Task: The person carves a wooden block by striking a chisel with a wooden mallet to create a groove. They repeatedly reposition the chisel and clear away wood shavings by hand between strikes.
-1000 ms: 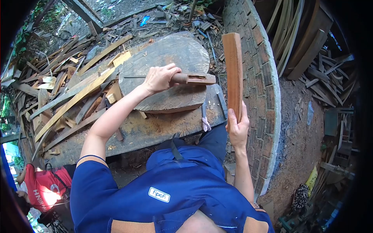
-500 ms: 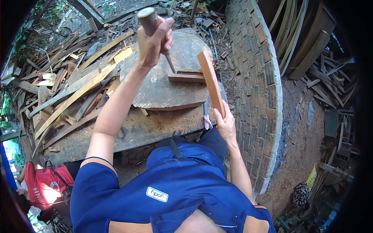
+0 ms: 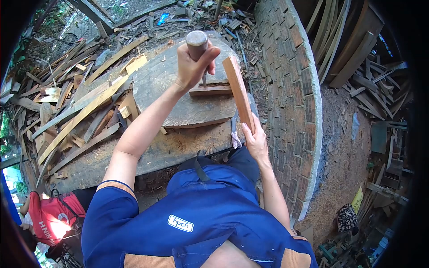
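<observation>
My left hand (image 3: pixel 194 67) is wrapped round the thick handle of a chisel (image 3: pixel 197 40), which stands nearly upright. Its metal shank runs down to a small wooden block (image 3: pixel 212 90) with a groove along its top; the hand partly hides the shank, and I cannot see the cutting edge clearly. The block lies on a broad wooden slab (image 3: pixel 178 107). In my right hand (image 3: pixel 256 142) is a flat reddish-brown wooden bar (image 3: pixel 239 91), closed in at its lower end. The bar's upper part slants over the block's right end and covers it.
A low bench (image 3: pixel 174 147) carries the slab. Scrap wood (image 3: pixel 80 120) is heaped on the left, and a curved brick wall (image 3: pixel 290 102) rises close on the right. A cloth-wrapped tool (image 3: pixel 235 138) lies by the slab. At lower left is a person in a red shirt (image 3: pixel 56 216).
My left hand has moved right and down with the chisel, which has swung from a slant to nearly upright. The chisel meets the block farther right. My right hand keeps the bar almost still.
</observation>
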A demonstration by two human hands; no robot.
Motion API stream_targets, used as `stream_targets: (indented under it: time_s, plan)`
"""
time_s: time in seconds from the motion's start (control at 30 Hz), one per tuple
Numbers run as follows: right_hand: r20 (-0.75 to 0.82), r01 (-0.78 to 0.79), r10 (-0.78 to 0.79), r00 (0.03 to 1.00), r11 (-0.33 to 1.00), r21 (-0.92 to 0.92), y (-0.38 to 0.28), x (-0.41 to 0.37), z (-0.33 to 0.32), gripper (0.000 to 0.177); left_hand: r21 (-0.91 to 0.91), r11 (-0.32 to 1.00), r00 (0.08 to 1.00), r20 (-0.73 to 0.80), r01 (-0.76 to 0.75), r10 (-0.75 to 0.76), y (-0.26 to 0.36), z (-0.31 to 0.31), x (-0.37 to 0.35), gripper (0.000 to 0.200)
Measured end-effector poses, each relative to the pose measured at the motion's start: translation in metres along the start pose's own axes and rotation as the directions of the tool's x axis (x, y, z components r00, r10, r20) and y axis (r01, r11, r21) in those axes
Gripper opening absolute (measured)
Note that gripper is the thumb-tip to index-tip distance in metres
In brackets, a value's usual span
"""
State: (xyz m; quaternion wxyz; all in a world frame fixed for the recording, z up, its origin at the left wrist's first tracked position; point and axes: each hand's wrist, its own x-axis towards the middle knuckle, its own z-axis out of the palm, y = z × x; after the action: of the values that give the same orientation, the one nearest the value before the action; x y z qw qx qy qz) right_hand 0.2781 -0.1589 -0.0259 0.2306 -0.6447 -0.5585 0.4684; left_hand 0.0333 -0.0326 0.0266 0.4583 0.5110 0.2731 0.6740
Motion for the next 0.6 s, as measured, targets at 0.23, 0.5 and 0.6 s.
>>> stream_targets:
  time_s: [0.23,0.5,0.6]
  plan:
    - [-0.012,0.051,-0.051,0.999,0.999,-0.015,0.008,0.002,0.002,0.052,0.182,0.982,0.955,-0.277,-0.053,0.103,-0.008,0.010,-0.008,0.023]
    - [-0.036,0.158,-0.162,0.986,0.983,-0.094,0.007,0.001,0.001,0.052,0.264,0.963,0.932,-0.334,-0.053,0.142,-0.017,0.015,-0.010,0.024]
    - [-0.046,0.189,-0.194,0.980,0.978,-0.093,0.013,0.004,0.003,0.054,0.340,0.934,0.885,-0.393,-0.114,0.251,-0.023,0.020,-0.011,0.024]
